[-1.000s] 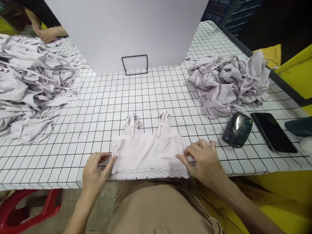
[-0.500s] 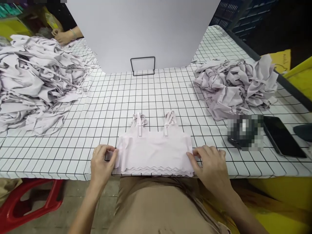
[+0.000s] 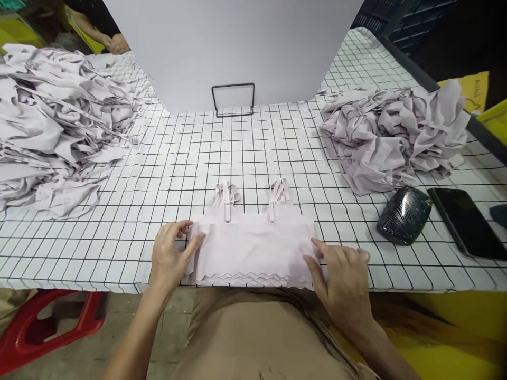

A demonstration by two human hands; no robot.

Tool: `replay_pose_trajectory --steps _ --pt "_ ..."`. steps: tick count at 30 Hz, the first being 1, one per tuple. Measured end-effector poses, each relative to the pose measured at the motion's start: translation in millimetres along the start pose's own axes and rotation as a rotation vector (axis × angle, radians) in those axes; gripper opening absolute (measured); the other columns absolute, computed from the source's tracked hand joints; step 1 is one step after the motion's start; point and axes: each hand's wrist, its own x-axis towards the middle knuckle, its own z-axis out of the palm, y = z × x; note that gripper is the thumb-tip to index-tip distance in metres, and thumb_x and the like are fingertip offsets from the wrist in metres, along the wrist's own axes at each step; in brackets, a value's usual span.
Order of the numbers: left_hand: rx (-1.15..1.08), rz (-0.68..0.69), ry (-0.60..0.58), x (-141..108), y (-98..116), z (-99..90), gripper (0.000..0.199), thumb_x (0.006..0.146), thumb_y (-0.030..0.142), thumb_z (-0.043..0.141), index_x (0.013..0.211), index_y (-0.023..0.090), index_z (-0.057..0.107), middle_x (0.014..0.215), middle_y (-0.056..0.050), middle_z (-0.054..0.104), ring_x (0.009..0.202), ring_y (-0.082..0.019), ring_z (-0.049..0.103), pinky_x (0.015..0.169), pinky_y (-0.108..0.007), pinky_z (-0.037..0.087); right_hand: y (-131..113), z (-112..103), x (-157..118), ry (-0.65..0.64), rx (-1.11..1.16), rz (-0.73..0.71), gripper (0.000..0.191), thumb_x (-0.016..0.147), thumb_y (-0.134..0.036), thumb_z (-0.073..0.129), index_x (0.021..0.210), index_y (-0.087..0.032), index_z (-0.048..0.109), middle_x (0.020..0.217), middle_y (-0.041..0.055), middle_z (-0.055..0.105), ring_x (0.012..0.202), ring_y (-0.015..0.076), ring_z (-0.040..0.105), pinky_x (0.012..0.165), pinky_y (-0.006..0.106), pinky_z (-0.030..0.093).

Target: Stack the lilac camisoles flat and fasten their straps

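A flat stack of pale pink strappy bra tops (image 3: 253,245) lies at the front edge of the table, scalloped hems toward me. Their gathered straps with white sliders point away. My left hand (image 3: 170,253) rests at the stack's left side, thumb on the fabric, thumb and forefinger apart. At the right side, my right hand (image 3: 343,277) touches the border with thumb and forefinger, a gap between the tips. Both hands look open. The undersides of the fingers are hidden.
Loose pale garments form a large pile (image 3: 51,126) on the left and another pile (image 3: 392,132) on the right. A dark computer mouse (image 3: 406,215) and a phone (image 3: 469,221) lie at right. Behind stands a white board (image 3: 237,47) with a wire stand (image 3: 233,100). A red stool (image 3: 51,327) is below left.
My left thumb has slid inward onto the fabric, and its fingers have spread. My right finger and thumb have parted slightly at the border. Another person's hands at the far left have come together.
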Motion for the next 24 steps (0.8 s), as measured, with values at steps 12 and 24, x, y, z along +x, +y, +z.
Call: replay_pose_trajectory --steps 12,24 --pt "-0.128 -0.136 -0.059 -11 -1 7.4 0.026 0.089 0.047 0.064 0.082 0.023 0.068 0.085 -0.003 0.065 0.083 -0.021 0.059 0.077 -0.035 0.049 -2 2 4 -0.041 0.071 0.129 0.015 0.103 -0.028 0.050 0.113 -0.019 0.057 0.065 -0.0029 0.054 0.067 0.0197 0.052 0.098 0.050 0.037" --pt "-0.104 -0.151 -0.052 -16 0 9.3 0.027 0.089 0.048 0.065 0.079 0.024 0.066 0.089 -0.004 0.061 0.092 -0.025 0.058 0.086 -0.041 0.045 3 -2 3 -0.009 0.061 0.032 0.013 0.103 -0.026 0.053 0.108 -0.016 0.060 0.065 -0.0012 0.057 0.064 0.0189 0.052 0.091 0.047 0.041"
